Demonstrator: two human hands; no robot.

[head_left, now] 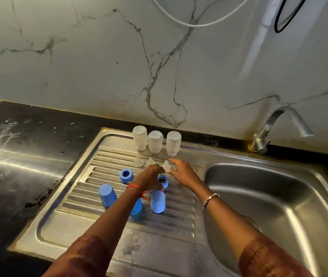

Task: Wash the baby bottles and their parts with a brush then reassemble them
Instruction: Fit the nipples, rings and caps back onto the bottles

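My right grip (183,172) is released, fingers spread just beside the rightmost nipple (166,165); contact unclear. My left grip (151,176) curls down next to that nipple, above a blue collar ring (163,180); can't tell if it's grasping anything. All on the sink drainboard (63,222), with three upturned bottles (155,141) behind.

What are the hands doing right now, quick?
Left hand: fingers curled over a blue ring; whether it holds it cannot be told.
Right hand: open, fingers spread beside a clear nipple.
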